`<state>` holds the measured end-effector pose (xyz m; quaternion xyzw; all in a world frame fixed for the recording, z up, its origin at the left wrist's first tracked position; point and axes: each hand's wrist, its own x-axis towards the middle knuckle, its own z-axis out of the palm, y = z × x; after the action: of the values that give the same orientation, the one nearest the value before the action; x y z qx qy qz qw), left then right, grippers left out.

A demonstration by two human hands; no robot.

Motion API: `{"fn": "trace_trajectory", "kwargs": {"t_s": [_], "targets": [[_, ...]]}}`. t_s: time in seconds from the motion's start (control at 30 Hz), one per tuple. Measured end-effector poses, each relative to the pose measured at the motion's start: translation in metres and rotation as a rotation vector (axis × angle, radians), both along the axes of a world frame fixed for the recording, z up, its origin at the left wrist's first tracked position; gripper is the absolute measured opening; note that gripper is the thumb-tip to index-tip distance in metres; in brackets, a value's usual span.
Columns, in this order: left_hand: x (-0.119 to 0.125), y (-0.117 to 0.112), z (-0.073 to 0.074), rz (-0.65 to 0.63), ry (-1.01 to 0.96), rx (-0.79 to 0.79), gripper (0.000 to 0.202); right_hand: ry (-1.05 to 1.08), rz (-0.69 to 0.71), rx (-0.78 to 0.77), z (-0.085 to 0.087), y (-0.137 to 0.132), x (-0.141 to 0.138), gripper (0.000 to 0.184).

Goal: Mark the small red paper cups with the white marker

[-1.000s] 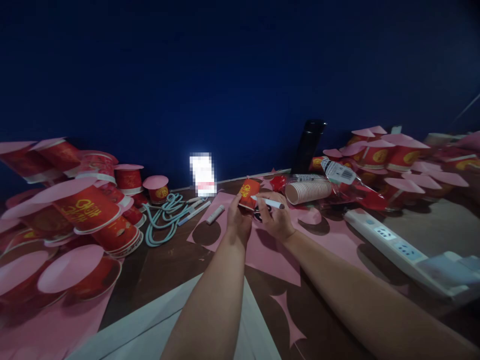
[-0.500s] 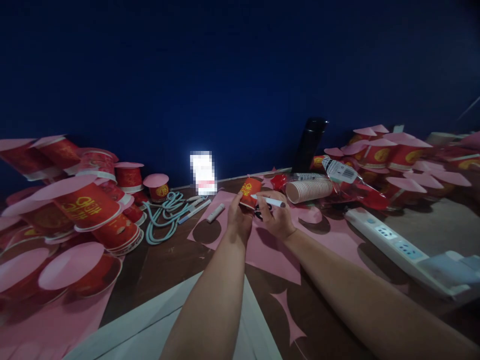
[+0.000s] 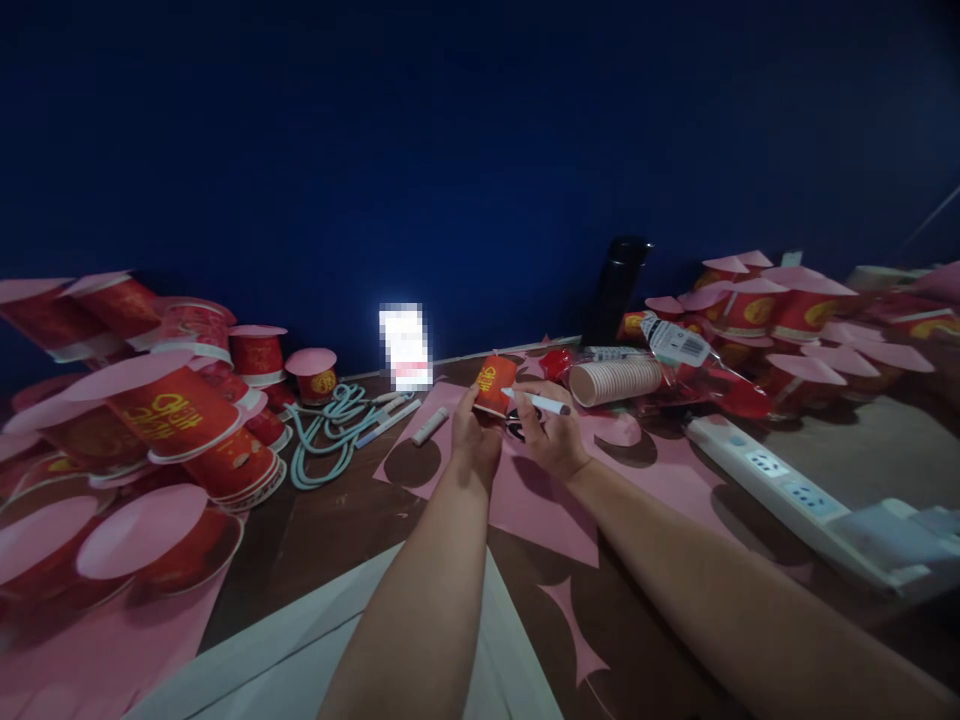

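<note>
My left hand [image 3: 474,438] is closed around a red paper cup [image 3: 493,384] with yellow lettering, held tilted above the pink paper. Between the fingers of my right hand [image 3: 556,432] is a white marker [image 3: 546,404], its tip pointing left at the cup's side. Whether the tip touches the cup I cannot tell. Behind my right hand, dark scissors [image 3: 517,424] show in part. A pink paper sheet [image 3: 544,515] with round cut-outs lies beneath both hands. Left of the cup, a small white tube or cap [image 3: 430,426] rests on the paper.
Red cups topped with pink discs [image 3: 176,405] are piled at left, and more such cups [image 3: 757,310] at right. A cable [image 3: 319,460], a glowing phone [image 3: 405,345], a black bottle [image 3: 619,285], a sleeve of stacked cups [image 3: 619,382] and a power strip [image 3: 765,470] surround the hands.
The cup in my left hand has turned slightly and shifted a little to the left. My right hand keeps its hold on the marker at nearly the same place.
</note>
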<state>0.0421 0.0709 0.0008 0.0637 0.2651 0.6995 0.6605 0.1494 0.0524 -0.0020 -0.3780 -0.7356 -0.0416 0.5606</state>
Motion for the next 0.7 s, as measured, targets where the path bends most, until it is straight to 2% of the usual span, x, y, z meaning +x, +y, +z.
{"fn": "trace_trajectory", "kwargs": {"t_s": [0.13, 0.7], "targets": [[0.0001, 0.0000, -0.0006, -0.005, -0.038, 0.047, 0.026, -0.015, 0.008, 0.005, -0.0016, 0.0008, 0.0000, 0.016], [-0.0004, 0.0029, -0.0045, 0.006, -0.042, 0.065, 0.025, -0.052, -0.018, 0.020, -0.0031, 0.0000, -0.0013, 0.018]]}}
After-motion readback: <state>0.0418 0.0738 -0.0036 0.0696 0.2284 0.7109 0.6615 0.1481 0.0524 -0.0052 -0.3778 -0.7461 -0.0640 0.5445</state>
